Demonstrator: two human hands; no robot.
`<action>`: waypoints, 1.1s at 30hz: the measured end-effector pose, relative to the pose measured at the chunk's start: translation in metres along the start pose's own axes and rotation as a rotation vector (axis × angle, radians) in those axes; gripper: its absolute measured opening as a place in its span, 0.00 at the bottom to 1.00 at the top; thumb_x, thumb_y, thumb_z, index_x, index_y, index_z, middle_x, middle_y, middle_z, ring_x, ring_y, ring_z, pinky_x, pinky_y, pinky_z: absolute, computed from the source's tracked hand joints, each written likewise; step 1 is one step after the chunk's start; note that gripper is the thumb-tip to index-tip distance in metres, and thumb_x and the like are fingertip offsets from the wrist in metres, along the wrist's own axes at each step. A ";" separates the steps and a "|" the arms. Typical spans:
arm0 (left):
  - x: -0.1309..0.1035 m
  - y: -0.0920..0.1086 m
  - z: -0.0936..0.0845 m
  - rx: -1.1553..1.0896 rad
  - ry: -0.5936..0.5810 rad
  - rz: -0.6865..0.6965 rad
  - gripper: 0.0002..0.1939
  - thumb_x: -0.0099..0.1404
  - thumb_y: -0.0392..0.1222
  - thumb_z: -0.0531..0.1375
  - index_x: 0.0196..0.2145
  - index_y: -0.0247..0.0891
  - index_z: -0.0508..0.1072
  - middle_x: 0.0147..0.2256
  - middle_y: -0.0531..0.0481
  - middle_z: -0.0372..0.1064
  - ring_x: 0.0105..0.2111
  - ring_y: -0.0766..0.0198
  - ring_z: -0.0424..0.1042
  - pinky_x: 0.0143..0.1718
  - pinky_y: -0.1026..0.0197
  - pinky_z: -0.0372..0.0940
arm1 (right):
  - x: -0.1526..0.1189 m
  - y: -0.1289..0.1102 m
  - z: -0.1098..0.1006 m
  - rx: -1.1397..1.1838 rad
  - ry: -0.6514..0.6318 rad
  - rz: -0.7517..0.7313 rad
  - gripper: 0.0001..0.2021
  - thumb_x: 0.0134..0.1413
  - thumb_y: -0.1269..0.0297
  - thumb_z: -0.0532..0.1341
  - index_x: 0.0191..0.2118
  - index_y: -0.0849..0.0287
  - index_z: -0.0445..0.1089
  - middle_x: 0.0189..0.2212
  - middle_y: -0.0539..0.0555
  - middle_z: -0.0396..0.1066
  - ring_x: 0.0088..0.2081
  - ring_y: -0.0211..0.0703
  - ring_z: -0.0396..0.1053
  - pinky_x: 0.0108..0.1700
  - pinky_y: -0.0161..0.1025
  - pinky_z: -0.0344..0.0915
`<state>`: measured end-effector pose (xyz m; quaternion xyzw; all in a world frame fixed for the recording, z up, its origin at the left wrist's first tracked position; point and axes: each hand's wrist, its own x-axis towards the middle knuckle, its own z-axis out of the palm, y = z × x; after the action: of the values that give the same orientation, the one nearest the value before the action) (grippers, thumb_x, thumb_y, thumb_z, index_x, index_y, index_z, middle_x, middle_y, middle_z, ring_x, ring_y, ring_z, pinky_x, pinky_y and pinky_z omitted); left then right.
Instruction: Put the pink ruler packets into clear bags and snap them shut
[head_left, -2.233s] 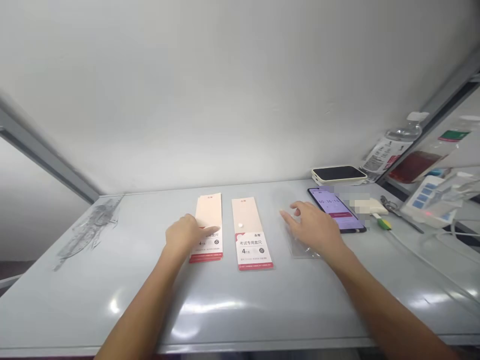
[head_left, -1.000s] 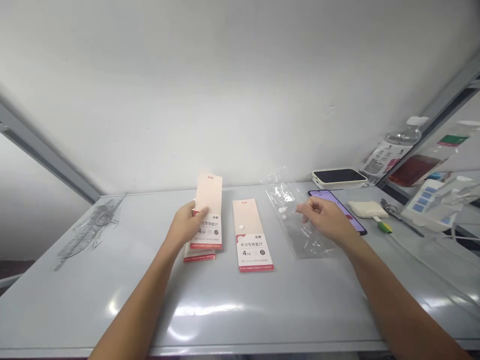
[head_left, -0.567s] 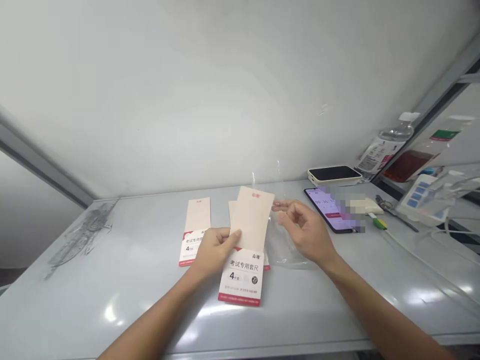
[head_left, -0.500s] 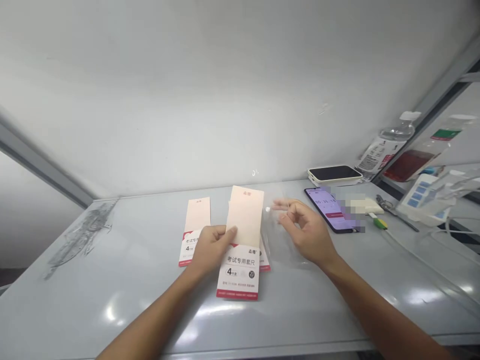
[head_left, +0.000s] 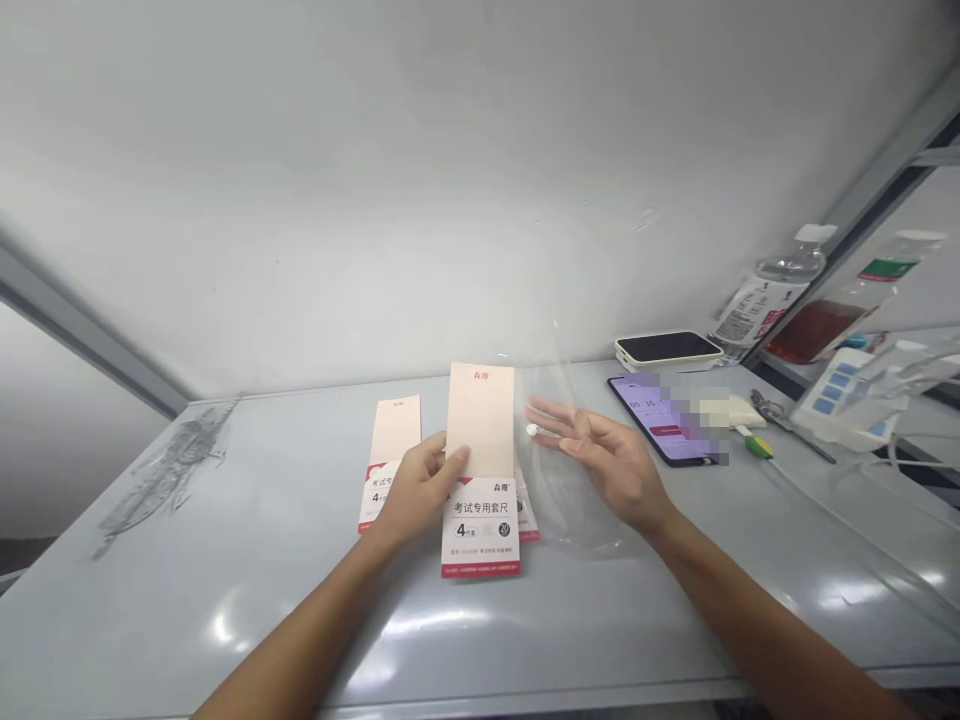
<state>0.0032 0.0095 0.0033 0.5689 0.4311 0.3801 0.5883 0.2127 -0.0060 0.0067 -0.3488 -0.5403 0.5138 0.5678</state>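
Observation:
My left hand is closed on the left edge of a pale pink card sleeve, thumb on its front. The sleeve is upright, with a white lower panel, Chinese print and a red bottom strip. To its right, my right hand holds a clear plastic bag between thumb and fingers, its other fingers extended. A small shiny spot shows on the bag near the fingertips. Behind my left hand lies a similar card sleeve. Another similar sleeve is mostly hidden behind the held one.
Clear plastic items lie on the grey table at left. On the right are a lit phone, a dark-screened phone, a white cable, keys and bottles. A wall stands behind.
The held card sleeve has shifted slightly up and left and stands straighter. My right hand has moved a little left and lower with the bag, which now looks more spread out.

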 end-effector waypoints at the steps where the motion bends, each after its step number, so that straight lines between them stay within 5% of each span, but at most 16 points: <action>1: 0.000 0.000 0.000 -0.010 -0.014 0.004 0.17 0.58 0.52 0.55 0.39 0.36 0.66 0.28 0.48 0.71 0.26 0.62 0.71 0.23 0.64 0.63 | 0.000 0.000 0.000 0.038 -0.010 0.010 0.14 0.51 0.64 0.58 0.19 0.58 0.56 0.52 0.56 0.63 0.55 0.52 0.57 0.52 0.51 0.60; 8: 0.001 -0.002 -0.001 0.054 0.048 -0.041 0.18 0.58 0.54 0.54 0.37 0.35 0.66 0.26 0.48 0.70 0.25 0.61 0.71 0.22 0.64 0.63 | 0.002 -0.002 0.002 0.215 -0.076 0.084 0.13 0.48 0.67 0.56 0.17 0.58 0.56 0.51 0.55 0.65 0.56 0.53 0.56 0.52 0.56 0.58; 17: 0.001 -0.002 -0.001 -0.009 0.104 -0.011 0.15 0.58 0.53 0.55 0.34 0.37 0.65 0.22 0.54 0.68 0.20 0.65 0.69 0.20 0.65 0.63 | -0.001 0.001 0.006 0.303 -0.111 0.144 0.08 0.46 0.68 0.55 0.27 0.56 0.71 0.46 0.52 0.70 0.55 0.54 0.58 0.53 0.54 0.58; 25: 0.002 0.008 -0.009 -0.089 0.053 -0.037 0.14 0.57 0.50 0.57 0.33 0.36 0.65 0.24 0.51 0.70 0.22 0.64 0.70 0.20 0.65 0.62 | 0.000 -0.004 -0.003 0.301 -0.068 0.088 0.09 0.45 0.72 0.55 0.19 0.58 0.66 0.47 0.53 0.69 0.55 0.56 0.58 0.53 0.57 0.57; 33: 0.002 0.011 -0.012 -0.079 -0.033 -0.131 0.14 0.57 0.51 0.56 0.32 0.36 0.66 0.21 0.52 0.68 0.18 0.67 0.67 0.16 0.68 0.58 | 0.001 -0.003 -0.008 0.240 -0.159 0.078 0.11 0.44 0.74 0.56 0.16 0.59 0.56 0.50 0.55 0.66 0.55 0.57 0.57 0.54 0.56 0.56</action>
<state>-0.0069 0.0156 0.0144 0.5221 0.4424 0.3478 0.6409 0.2206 -0.0041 0.0082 -0.2575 -0.5043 0.6225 0.5403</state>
